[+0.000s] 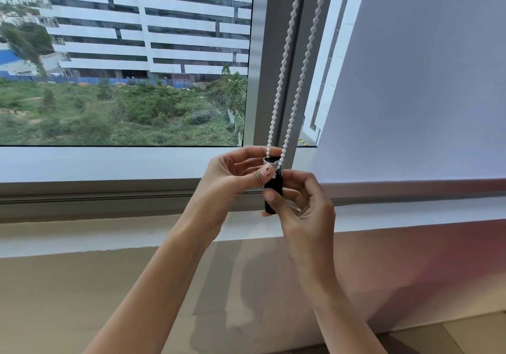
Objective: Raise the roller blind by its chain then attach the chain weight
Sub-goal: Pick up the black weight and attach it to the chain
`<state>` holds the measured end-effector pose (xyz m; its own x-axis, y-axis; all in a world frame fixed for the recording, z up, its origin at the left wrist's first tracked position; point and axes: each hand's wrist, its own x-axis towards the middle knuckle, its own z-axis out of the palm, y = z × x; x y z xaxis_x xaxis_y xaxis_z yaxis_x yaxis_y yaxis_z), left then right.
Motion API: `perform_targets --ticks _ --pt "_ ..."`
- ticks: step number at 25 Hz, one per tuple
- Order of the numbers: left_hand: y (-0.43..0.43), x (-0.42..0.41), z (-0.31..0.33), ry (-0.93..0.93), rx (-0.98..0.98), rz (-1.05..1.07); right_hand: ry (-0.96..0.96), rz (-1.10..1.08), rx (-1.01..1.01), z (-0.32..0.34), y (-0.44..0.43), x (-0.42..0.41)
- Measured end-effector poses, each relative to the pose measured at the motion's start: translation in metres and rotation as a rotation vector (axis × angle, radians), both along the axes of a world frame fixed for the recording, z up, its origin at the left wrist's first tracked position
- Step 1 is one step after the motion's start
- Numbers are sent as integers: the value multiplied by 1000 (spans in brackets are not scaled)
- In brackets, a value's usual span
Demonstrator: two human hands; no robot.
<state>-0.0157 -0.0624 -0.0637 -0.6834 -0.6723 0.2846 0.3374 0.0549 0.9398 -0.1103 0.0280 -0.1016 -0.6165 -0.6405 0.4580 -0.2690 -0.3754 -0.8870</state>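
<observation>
Here the black chain weight [273,186] is held upright between both hands in front of the grey window frame [276,80], just above the white sill [109,233]. The left hand [232,181] is closed around the weight's top, its thumb pressed flat against the upper face, while the right hand [304,203] is pinched on the lower body, thumb at the front and fingers curled behind. The two strands of the white beaded chain [290,60] are seen running down from the top edge of the view, converging and meeting the weight's open top, where the loop touches the rim; whether it is seated inside cannot be told. The roller blind [410,93] is hung at the right, its bottom bar [410,186] lying level with the hands and close beside the right knuckles, so room on that side is narrow. To the left, the sill and the lower frame rail are left open, and free space is found below the hands down to the wall. Behind the glass pane [123,80], a white building and green scrub are visible.
</observation>
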Motion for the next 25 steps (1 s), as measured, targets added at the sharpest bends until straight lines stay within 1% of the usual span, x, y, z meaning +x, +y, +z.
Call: perform_targets --ticks 6,8,15,18,20,21,23,25 --pt "2 0 -2 2 22 -17 -34 6 -24 -2 7 2" --pt "5 0 -3 9 48 -13 -26 -22 -25 -2 8 3" --pt "22 -4 0 38 12 177 145 -271 -12 -1 8 14" --pt "27 -6 1 12 -24 235 226 -343 -16 -3 10 17" --pt "27 -5 2 -3 -38 271 187 -299 -2 -1 11 16" --pt "25 -3 3 -14 -38 261 114 -223 3 1 12 14" --pt "18 2 6 -56 -20 163 -66 -22 -15 4 12 9" --pt "12 7 10 -85 29 48 -186 108 -29 4 13 4"
